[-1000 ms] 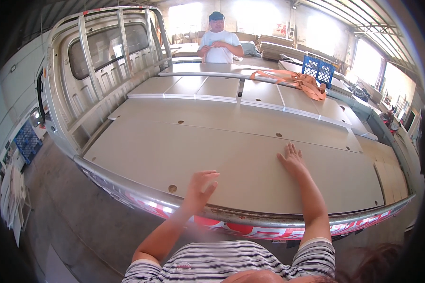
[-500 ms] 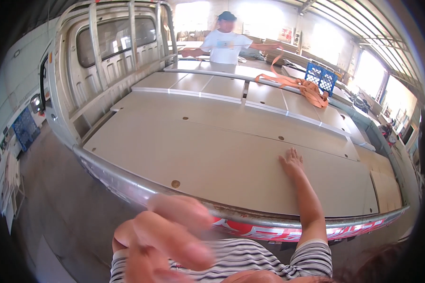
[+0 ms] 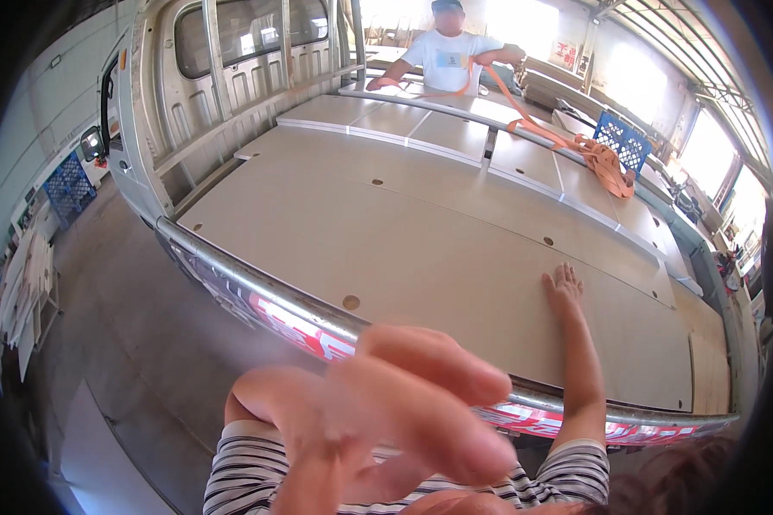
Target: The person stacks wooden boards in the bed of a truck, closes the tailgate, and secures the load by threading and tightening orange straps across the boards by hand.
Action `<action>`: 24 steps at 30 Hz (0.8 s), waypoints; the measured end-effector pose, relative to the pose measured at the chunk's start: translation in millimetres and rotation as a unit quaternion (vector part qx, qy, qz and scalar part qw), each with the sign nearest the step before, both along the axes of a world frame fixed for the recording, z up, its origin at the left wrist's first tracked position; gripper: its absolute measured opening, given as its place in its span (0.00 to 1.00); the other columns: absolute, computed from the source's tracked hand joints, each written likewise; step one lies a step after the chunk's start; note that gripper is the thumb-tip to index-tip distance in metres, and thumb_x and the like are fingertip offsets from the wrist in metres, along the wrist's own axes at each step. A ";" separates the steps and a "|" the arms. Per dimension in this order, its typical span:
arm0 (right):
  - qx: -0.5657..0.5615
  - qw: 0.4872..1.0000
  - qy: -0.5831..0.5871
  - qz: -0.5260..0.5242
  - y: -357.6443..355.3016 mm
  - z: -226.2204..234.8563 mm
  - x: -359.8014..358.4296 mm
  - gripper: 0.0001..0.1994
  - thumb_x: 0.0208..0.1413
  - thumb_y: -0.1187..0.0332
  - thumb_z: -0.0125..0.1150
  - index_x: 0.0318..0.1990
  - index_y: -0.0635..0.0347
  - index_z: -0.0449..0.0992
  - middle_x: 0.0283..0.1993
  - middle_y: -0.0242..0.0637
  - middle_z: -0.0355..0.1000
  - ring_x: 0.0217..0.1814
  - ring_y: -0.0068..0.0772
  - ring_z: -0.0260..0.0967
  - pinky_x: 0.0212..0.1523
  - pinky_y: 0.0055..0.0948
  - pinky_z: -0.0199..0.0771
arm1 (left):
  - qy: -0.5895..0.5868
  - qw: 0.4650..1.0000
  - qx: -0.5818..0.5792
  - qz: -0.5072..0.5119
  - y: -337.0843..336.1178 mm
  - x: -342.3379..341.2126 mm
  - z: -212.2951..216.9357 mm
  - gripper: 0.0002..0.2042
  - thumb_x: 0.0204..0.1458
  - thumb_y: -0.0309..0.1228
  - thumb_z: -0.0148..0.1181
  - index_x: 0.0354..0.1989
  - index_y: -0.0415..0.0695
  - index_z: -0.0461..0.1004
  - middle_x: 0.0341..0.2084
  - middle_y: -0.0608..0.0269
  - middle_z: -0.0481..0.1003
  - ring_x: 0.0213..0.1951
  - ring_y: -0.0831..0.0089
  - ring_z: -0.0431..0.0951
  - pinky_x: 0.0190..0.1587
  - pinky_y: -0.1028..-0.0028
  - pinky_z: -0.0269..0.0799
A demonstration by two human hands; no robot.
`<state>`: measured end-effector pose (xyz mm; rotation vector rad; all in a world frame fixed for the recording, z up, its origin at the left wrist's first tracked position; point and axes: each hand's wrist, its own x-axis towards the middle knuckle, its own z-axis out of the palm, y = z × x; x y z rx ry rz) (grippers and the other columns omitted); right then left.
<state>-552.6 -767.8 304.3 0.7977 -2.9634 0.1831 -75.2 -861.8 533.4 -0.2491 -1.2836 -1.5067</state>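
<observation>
My right hand lies flat on a large pale grey-beige panel, fingers stretched and slightly apart. That panel rests on the bed of a light truck and has several small brown round holes. Raised close in front of me is my left hand, large and blurred. Its fingers are loosely bent and a little apart, with nothing visible in them. Farther back, more stacked panels lie side by side. Across them runs an orange strap, piled in a tangle at the right and held at its other end by a co-worker.
The co-worker in a white T-shirt stands on the truck's far side. A barred cab frame rises at the left. A metal side rail borders the bed in front of me. A blue plastic crate stands behind the strap.
My view has shifted, so the truck sits higher and farther right. My left hand has moved right across my front. The co-worker's stretched arms have drawn in with the strap. My right hand stays flat.
</observation>
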 end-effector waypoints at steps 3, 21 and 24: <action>0.002 1.000 0.006 0.002 0.1 2.4 1.8 0.39 0.61 0.36 0.32 0.70 0.57 0.50 0.76 0.37 0.40 0.78 0.35 0.32 0.74 0.44 0.31 | -0.048 0.998 -0.036 0.001 -10.5 -0.5 -3.3 0.16 0.38 0.09 0.53 0.26 0.51 0.70 0.37 0.76 0.65 0.47 0.66 0.67 0.54 0.57 0.66; 0.001 1.000 0.011 0.001 2.2 -5.2 1.6 0.37 0.62 0.40 0.35 0.70 0.58 0.50 0.76 0.38 0.40 0.78 0.36 0.32 0.74 0.45 0.30 | -0.103 0.941 -0.130 0.295 -180.6 6.5 -89.1 0.16 0.57 0.27 0.55 0.55 0.44 0.66 0.50 0.60 0.68 0.50 0.70 0.68 0.52 0.68 0.63; 0.017 1.000 -0.009 -0.018 -1.1 -4.0 4.8 0.38 0.62 0.40 0.34 0.71 0.58 0.48 0.76 0.38 0.38 0.79 0.36 0.30 0.74 0.46 0.27 | -0.237 0.925 -0.015 0.298 -232.3 -12.8 -120.6 0.15 0.58 0.28 0.55 0.54 0.44 0.68 0.43 0.64 0.71 0.46 0.75 0.70 0.50 0.72 0.65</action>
